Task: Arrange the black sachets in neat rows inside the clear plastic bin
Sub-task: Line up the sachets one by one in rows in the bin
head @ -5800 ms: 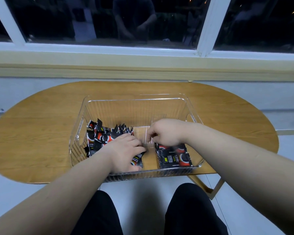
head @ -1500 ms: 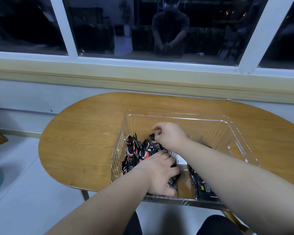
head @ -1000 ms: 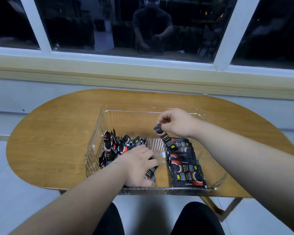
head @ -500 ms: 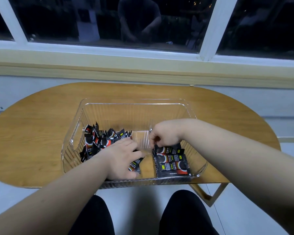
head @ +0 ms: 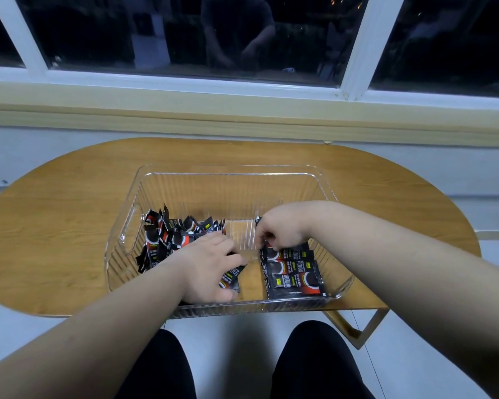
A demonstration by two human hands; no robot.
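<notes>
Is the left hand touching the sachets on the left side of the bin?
Touching. Head view: the left hand lies on the sachets, covering some.

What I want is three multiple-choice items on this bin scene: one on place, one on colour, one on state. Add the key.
1. Where in the clear bin lies the flat row of sachets? A left side; B right side; C far wall.
2. The table is: A wood-brown; B white; C green.
3. The loose sachets under the left hand are: A boxed; B flat in a row; C jumbled, many on edge.
Key: B, the row sits by the right wall; A, wood grain shows; C, their ends stick up at angles.
</notes>
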